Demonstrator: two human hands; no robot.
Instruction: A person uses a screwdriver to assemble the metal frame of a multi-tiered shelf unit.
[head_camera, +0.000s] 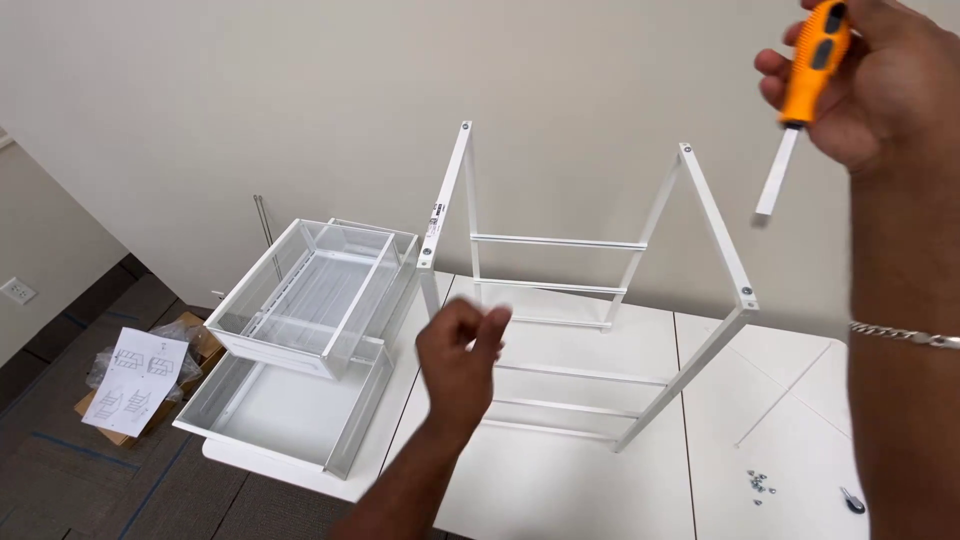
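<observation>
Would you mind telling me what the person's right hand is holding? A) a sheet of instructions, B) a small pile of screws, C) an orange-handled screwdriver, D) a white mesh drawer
C: the right hand is wrapped around an orange-handled screwdriver, raised above the white metal frame, while the left hand holds nothing that can be seen.

Office-like room, plain beige wall (250, 90), dark carpet tiles (60, 470) on the floor, white tabletop (560, 490), wall outlet (17, 291) low at left, opened cardboard box (190, 335) with instruction sheet (135, 380)

Bright even indoor light, soft shadows; left hand (462, 352) motion-blurred, rest sharp, no glare
</observation>
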